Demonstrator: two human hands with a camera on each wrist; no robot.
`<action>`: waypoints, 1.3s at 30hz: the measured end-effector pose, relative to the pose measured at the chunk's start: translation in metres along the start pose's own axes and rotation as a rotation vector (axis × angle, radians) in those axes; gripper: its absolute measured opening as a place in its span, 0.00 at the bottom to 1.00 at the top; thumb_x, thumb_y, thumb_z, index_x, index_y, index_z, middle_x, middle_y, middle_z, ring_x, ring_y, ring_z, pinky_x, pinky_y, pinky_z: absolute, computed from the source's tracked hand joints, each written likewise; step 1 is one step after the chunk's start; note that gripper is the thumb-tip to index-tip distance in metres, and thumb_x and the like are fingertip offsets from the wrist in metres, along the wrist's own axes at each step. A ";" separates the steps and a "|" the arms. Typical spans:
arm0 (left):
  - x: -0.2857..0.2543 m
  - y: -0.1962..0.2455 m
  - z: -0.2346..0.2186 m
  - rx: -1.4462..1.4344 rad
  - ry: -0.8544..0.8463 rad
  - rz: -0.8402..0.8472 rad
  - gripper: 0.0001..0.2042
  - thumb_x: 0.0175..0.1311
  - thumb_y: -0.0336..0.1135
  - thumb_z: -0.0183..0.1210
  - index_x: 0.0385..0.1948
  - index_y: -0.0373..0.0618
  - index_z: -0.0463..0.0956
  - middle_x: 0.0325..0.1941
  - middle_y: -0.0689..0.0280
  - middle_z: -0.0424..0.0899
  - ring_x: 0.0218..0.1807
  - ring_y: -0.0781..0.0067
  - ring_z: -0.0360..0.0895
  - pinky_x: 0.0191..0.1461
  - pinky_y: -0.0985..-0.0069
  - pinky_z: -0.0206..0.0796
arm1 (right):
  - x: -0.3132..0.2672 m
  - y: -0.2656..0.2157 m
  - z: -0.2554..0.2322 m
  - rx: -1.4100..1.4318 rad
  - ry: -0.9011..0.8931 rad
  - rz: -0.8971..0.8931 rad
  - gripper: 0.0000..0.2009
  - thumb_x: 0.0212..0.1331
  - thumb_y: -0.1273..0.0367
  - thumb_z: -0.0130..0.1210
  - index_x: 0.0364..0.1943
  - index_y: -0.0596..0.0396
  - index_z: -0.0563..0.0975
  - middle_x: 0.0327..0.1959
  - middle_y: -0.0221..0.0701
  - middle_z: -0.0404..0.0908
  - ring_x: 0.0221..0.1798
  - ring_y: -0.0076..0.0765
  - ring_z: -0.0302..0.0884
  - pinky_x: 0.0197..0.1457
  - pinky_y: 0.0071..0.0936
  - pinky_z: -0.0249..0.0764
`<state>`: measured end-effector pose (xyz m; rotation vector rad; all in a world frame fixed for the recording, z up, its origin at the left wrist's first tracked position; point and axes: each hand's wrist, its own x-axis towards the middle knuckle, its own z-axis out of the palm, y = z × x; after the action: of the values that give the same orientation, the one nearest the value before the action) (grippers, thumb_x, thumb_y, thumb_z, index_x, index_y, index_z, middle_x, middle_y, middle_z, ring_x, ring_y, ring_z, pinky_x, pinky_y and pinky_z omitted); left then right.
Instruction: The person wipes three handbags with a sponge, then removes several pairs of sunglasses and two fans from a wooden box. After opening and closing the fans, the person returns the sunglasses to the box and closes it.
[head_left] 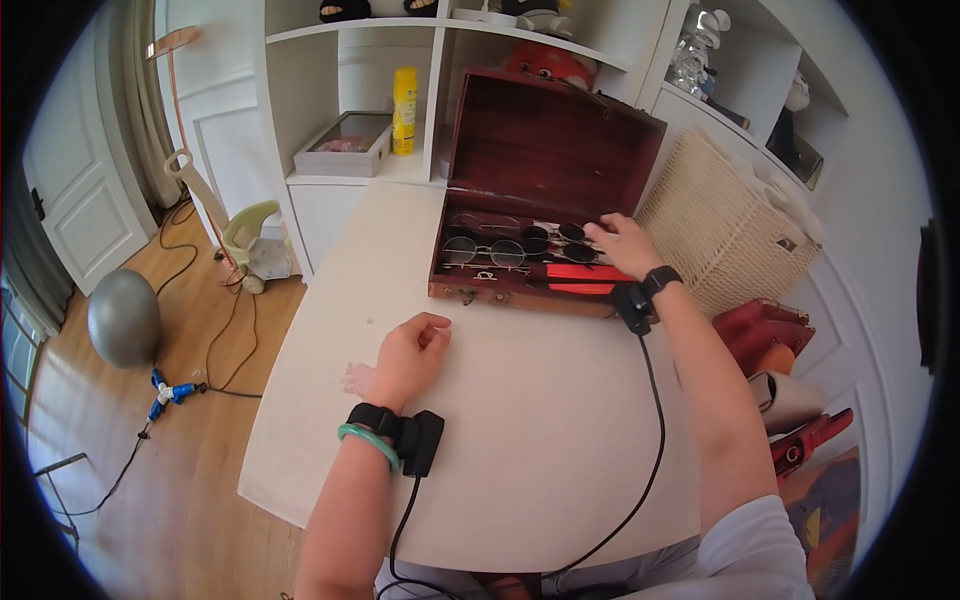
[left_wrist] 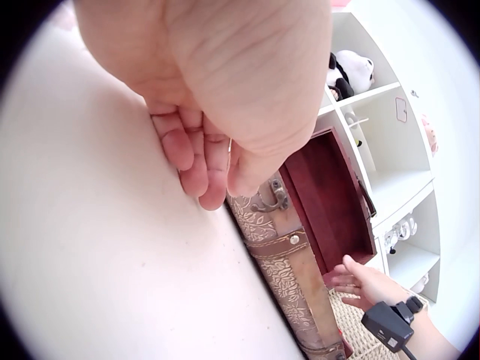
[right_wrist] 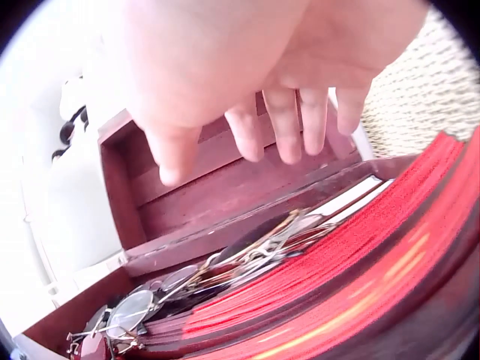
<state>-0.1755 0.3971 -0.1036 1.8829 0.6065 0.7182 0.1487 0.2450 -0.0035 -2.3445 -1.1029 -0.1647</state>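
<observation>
A dark red wooden case [head_left: 555,135] stands with its lid raised at the back of the white table [head_left: 540,430]. Round-lensed eyeglasses [head_left: 458,250] lie inside on the left, with dark-lensed sunglasses [head_left: 536,240] beside them. Along the front right of the case run bright red strips [right_wrist: 337,262]. Over the case's right end is my right hand [head_left: 625,248], its fingers extended and holding nothing in the right wrist view. My left hand [head_left: 412,350] rests near the case's front, fingers loosely curled with nothing in them. Clasps and embossed straps [left_wrist: 277,244] show on the case's front.
A woven basket [head_left: 725,225] stands right of the case, with red bags [head_left: 765,335] below it. Behind is a white shelf unit [head_left: 360,35] with a yellow spray can [head_left: 404,110]. A black cable [head_left: 655,440] from the right wrist camera crosses the table.
</observation>
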 end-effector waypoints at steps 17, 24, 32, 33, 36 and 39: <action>-0.001 0.000 0.001 0.002 -0.013 -0.006 0.09 0.59 0.33 0.56 0.38 0.40 0.79 0.23 0.66 0.79 0.26 0.75 0.74 0.35 0.77 0.68 | -0.058 0.066 0.004 -0.126 -0.043 0.196 0.46 0.59 0.39 0.40 0.62 0.75 0.56 0.61 0.60 0.62 0.66 0.54 0.60 0.68 0.35 0.55; -0.003 0.004 0.001 -0.003 -0.019 -0.015 0.09 0.59 0.33 0.56 0.38 0.40 0.79 0.22 0.65 0.78 0.26 0.76 0.74 0.35 0.77 0.68 | -0.059 0.046 0.007 -0.272 -0.067 0.167 0.43 0.58 0.38 0.39 0.65 0.62 0.58 0.65 0.48 0.60 0.68 0.58 0.51 0.70 0.47 0.47; -0.005 0.005 0.000 -0.005 -0.030 -0.008 0.09 0.59 0.33 0.56 0.38 0.40 0.79 0.23 0.67 0.78 0.26 0.77 0.73 0.34 0.78 0.68 | 0.060 -0.010 -0.044 0.103 0.517 -0.059 0.25 0.59 0.55 0.53 0.51 0.65 0.71 0.48 0.52 0.75 0.52 0.52 0.74 0.55 0.39 0.69; -0.005 0.006 0.000 -0.012 -0.030 -0.029 0.09 0.59 0.33 0.56 0.38 0.41 0.78 0.23 0.67 0.78 0.26 0.77 0.73 0.34 0.79 0.68 | 0.081 -0.012 -0.046 0.134 0.553 -0.108 0.25 0.59 0.56 0.53 0.50 0.64 0.71 0.46 0.50 0.77 0.50 0.52 0.75 0.54 0.39 0.69; -0.006 0.004 0.001 -0.019 -0.039 -0.014 0.09 0.60 0.33 0.56 0.39 0.41 0.78 0.23 0.67 0.79 0.26 0.77 0.74 0.35 0.79 0.68 | 0.109 -0.045 -0.064 0.130 0.520 0.003 0.24 0.59 0.56 0.53 0.50 0.63 0.71 0.43 0.48 0.79 0.49 0.51 0.76 0.54 0.39 0.70; -0.007 0.007 0.001 -0.028 -0.050 -0.035 0.09 0.59 0.33 0.56 0.39 0.41 0.78 0.24 0.67 0.79 0.26 0.76 0.74 0.36 0.79 0.69 | 0.146 -0.041 -0.060 0.169 0.619 0.022 0.22 0.59 0.56 0.51 0.47 0.62 0.73 0.40 0.47 0.80 0.47 0.51 0.77 0.53 0.38 0.70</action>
<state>-0.1794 0.3887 -0.0988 1.8548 0.5929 0.6518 0.2207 0.3342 0.1124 -1.9472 -0.7460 -0.7049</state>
